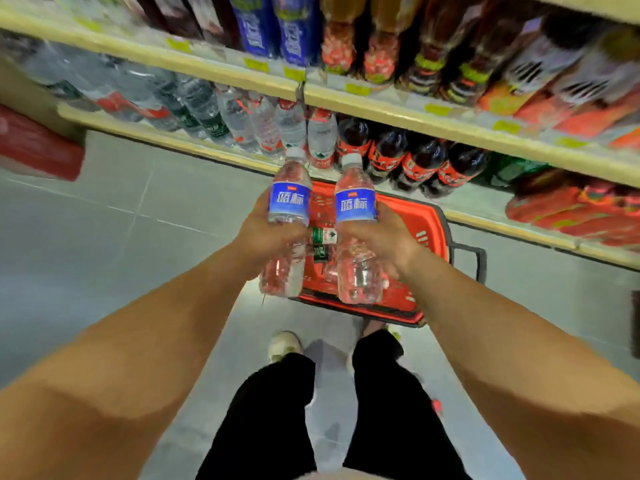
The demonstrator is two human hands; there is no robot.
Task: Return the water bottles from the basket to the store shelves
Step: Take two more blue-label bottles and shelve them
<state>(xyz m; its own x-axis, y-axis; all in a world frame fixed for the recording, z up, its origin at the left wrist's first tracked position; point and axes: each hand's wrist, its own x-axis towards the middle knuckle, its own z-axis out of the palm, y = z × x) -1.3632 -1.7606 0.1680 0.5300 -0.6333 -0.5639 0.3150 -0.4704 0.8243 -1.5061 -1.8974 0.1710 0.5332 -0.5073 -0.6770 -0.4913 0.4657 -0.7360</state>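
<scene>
My left hand [266, 233] grips a clear water bottle with a blue label [289, 202], held upright above the floor. My right hand [391, 237] grips a second, matching blue-label bottle [355, 206] beside it. Both bottles hang over a red shopping basket [429, 220] that stands on the floor against the lowest shelf. Inside the basket, between my hands, lies at least one more bottle with a green label [323, 236]. Rows of water bottles [263, 126] stand on the lower shelf just beyond the basket.
Dark cola bottles [419, 161] stand on the lower shelf to the right of the water. The upper shelf [221, 69] holds blue and red drink bottles. A red pack [38, 147] sits at the left. My feet [284, 344] stand on grey floor tiles behind the basket.
</scene>
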